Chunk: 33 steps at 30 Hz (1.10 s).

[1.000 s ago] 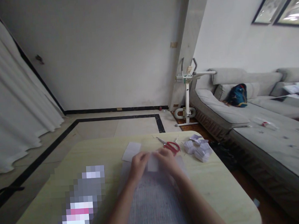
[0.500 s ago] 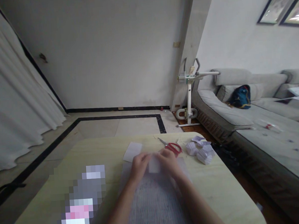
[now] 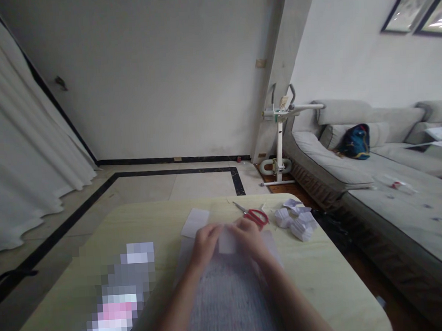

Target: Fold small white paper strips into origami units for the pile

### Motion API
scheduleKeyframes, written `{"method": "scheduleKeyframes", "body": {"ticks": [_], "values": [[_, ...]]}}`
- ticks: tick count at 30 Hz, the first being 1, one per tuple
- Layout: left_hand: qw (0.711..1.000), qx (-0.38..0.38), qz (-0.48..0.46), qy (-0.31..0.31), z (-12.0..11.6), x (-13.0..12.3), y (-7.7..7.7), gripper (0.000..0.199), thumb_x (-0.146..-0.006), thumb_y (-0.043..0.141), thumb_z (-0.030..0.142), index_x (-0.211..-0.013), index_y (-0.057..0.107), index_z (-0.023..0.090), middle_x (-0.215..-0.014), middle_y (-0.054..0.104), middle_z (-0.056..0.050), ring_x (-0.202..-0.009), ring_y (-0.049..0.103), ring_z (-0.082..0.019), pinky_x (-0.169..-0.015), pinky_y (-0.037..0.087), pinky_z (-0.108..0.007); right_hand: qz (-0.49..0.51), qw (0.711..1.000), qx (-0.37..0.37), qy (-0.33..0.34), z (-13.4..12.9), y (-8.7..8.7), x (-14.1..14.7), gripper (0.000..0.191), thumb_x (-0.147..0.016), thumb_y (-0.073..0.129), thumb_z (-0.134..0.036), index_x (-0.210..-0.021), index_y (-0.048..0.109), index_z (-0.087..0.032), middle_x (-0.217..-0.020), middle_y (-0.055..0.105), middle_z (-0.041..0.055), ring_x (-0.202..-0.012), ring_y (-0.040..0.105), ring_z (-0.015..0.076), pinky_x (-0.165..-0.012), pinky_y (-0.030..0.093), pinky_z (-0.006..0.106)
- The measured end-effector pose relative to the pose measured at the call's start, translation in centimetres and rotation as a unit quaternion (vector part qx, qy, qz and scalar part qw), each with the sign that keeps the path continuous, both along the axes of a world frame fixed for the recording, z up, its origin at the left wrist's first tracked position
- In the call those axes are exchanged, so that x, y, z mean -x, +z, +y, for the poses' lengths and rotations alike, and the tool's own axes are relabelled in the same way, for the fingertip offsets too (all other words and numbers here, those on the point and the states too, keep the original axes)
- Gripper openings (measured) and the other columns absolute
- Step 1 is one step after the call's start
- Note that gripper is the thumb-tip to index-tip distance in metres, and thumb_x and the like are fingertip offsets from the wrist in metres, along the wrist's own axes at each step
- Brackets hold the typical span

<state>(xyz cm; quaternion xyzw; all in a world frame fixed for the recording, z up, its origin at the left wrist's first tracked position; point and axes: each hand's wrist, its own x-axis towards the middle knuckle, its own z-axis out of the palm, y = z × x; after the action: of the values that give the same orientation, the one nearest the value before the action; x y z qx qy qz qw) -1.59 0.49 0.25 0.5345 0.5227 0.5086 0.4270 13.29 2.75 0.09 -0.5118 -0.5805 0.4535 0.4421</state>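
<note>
From here, left hand and right hand seem to pinch a small white rectangular paper slip at lower centre; uneven tugging could tear it

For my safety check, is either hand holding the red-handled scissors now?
No, the scissors lie on the table, just beyond the right hand.

My two hands, two small white papers, one large printed sheet, one pair of red-handled scissors, crumpled papers too bunched for me to count, one counter, one blue bag, two framed pictures
</note>
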Motion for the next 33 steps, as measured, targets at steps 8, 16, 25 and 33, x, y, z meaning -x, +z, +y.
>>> {"method": "scheduleKeyframes", "body": {"ticks": [8, 16, 25, 33], "values": [[1.000, -0.002, 0.010, 0.002, 0.04, -0.03, -0.05, 0.032, -0.077, 0.054, 0.043, -0.071, 0.066, 0.013, -0.064, 0.061, -0.002, -0.063, 0.051, -0.015, -0.056, 0.039, -0.023, 0.014, 1.000, 0.003, 0.000, -0.11, 0.23, 0.09, 0.029, -0.069, 0.064, -0.043, -0.060, 0.051, -0.018, -0.057, 0.050, -0.0014, -0.053, 0.046, 0.0123, -0.047, 0.035, 0.023], [1.000, 0.001, 0.013, 0.001, 0.01, -0.03, 0.05, 0.030, -0.077, 0.054, 0.041, -0.067, 0.063, 0.014, -0.061, 0.057, 0.000, -0.060, 0.049, -0.014, -0.055, 0.037, -0.022, 0.019, 1.000, -0.004, 0.003, 0.14, -0.02, 0.13, 0.031, -0.068, 0.064, -0.043, -0.059, 0.048, -0.018, -0.056, 0.047, -0.0027, -0.052, 0.043, 0.0109, -0.047, 0.033, 0.022], [1.000, 0.003, 0.004, -0.002, -0.04, -0.14, -0.02, 0.030, -0.078, 0.054, 0.042, -0.066, 0.061, 0.015, -0.061, 0.055, 0.001, -0.059, 0.048, -0.014, -0.054, 0.037, -0.022, 0.009, 1.000, -0.011, -0.004, 0.07, 0.15, 0.15, 0.031, -0.068, 0.064, -0.043, -0.058, 0.048, -0.018, -0.055, 0.049, -0.0020, -0.052, 0.044, 0.0113, -0.048, 0.035, 0.022], [1.000, -0.003, 0.008, 0.010, 0.03, -0.12, -0.09, 0.030, -0.077, 0.055, 0.042, -0.076, 0.067, 0.014, -0.072, 0.065, -0.003, -0.069, 0.056, -0.017, -0.063, 0.042, -0.024, 0.014, 1.000, -0.005, -0.004, 0.12, -0.05, 0.11, 0.031, -0.067, 0.064, -0.044, -0.059, 0.050, -0.017, -0.056, 0.050, -0.0021, -0.052, 0.046, 0.0112, -0.047, 0.035, 0.022]]}}
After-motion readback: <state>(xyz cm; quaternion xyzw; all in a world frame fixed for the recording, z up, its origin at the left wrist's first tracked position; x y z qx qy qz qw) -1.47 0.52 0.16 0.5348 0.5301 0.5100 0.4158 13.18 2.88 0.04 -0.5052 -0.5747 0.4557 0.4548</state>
